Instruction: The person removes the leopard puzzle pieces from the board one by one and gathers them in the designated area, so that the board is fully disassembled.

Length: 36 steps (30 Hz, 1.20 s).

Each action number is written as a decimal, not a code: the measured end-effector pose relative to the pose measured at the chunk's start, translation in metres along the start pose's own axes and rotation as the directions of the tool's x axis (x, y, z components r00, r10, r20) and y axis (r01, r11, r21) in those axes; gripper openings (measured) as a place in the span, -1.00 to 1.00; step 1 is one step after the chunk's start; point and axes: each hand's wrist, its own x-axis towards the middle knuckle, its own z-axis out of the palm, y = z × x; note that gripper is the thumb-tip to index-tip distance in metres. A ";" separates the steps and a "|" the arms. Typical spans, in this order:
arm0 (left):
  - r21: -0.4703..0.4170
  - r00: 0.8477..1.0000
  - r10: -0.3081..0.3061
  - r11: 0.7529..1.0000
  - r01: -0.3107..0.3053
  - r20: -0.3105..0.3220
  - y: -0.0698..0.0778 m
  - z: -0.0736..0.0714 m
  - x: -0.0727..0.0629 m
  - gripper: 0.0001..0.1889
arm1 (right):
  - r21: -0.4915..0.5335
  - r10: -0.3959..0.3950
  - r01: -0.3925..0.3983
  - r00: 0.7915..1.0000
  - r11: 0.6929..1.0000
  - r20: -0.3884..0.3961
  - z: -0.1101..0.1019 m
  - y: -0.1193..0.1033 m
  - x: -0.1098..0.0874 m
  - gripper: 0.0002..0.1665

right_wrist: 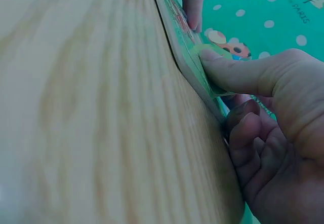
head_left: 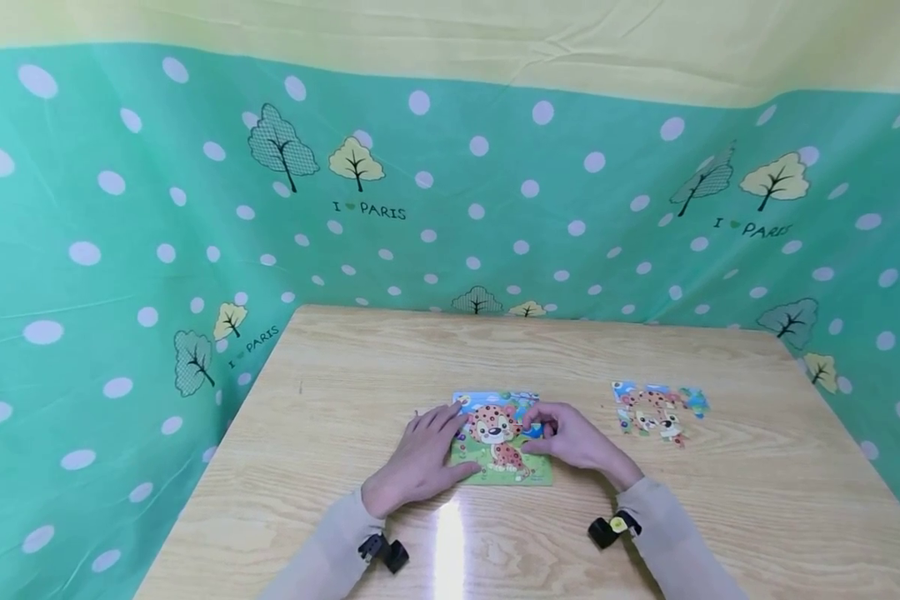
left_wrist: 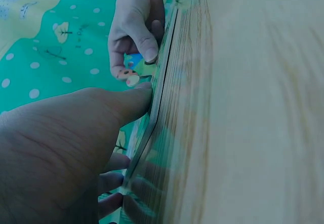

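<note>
One leopard puzzle board [head_left: 506,473] lies at the lower centre of the head view, the left hand [head_left: 422,454] resting on its left side with thumb and fingers spread, the right hand [head_left: 576,437] pinching a spotted piece [right_wrist: 236,49] at its right side, with loose pieces [head_left: 648,402] farther right on the table [head_left: 390,354].

Pale sleeves [head_left: 336,537], black wrist cameras [head_left: 397,557], yellow disc [head_left: 618,524]

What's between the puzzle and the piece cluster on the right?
The right hand, then a strip of table, lies between the puzzle and the cluster, as the head view shows.
</note>
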 end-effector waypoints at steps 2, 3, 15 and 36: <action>-0.006 1.000 -0.002 1.000 0.002 0.002 0.000 0.000 0.000 -0.11 | -0.007 0.011 -0.011 1.000 1.000 -0.009 0.001 0.001 0.000 -0.75; -0.008 1.000 -0.004 1.000 0.004 0.005 0.000 0.000 -0.001 -0.11 | -0.012 0.014 -0.015 1.000 1.000 -0.015 0.001 0.001 0.000 -0.77; -0.009 1.000 0.004 1.000 -0.004 0.000 0.000 -0.002 0.000 -0.10 | -0.011 0.039 -0.039 0.999 0.999 -0.023 0.000 0.006 0.004 -0.80; -0.008 1.000 0.005 1.000 -0.005 -0.027 0.000 0.005 0.002 -0.18 | 0.014 0.021 -0.021 1.000 1.000 -0.015 -0.002 0.007 0.002 -0.83</action>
